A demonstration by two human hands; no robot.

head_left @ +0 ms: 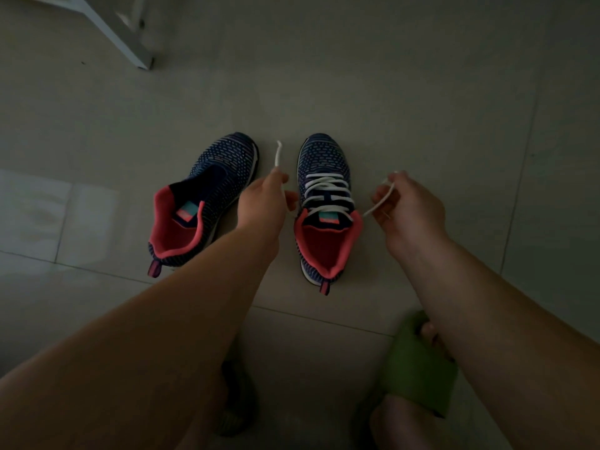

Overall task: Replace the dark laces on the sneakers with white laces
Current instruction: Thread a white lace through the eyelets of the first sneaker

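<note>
The tiled floor (357, 76) holds two dark blue sneakers with pink insides, side by side. The left sneaker (201, 199) has no lace in it at all. The right sneaker (324, 203) already has the white lace (324, 186) crossed up through its holes. The left hand (263, 203) pinches one end of the lace, and the end sticks up above the fingers (282, 178). The right hand (406, 206) curls round the other end. I think the lacing on this shoe is nearly done. The next move is probably to pull both ends even and tight, then tie a bow. After that the bare shoe needs its own white lace, and I cannot see one. A green slipper (418, 362) is near the right arm. A white furniture leg (123, 30) stands far off. Nothing blocks the hands.
</note>
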